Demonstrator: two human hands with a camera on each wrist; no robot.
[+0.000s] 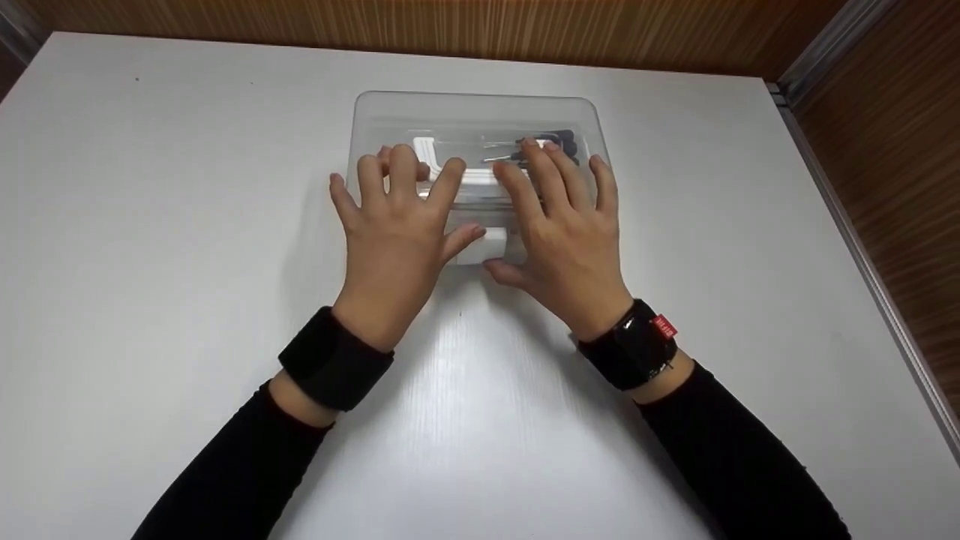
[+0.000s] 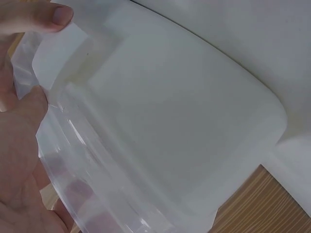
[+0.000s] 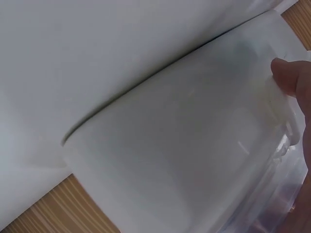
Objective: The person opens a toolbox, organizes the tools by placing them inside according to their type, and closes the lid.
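Fingers spread flat, straight and released: the left hand (image 1: 394,225) and right hand (image 1: 559,225) press on the clear lid of a lidded transparent plastic box (image 1: 477,120), thumbs meeting at its white front latch (image 1: 484,244), likely steadying it. The box sits mid-table (image 1: 150,225), dark-handled tools (image 1: 559,142) inside. The red wrist-strap tag (image 1: 664,326) has writing, unreadable.

Clear glossy plastic box (image 1: 375,120); smooth matt white table (image 1: 187,225); wood-grain wall (image 1: 450,30).

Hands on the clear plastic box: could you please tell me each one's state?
Left hand: open, fingers spread flat on the clear plastic lidded box.
Right hand: open, likewise pressing.
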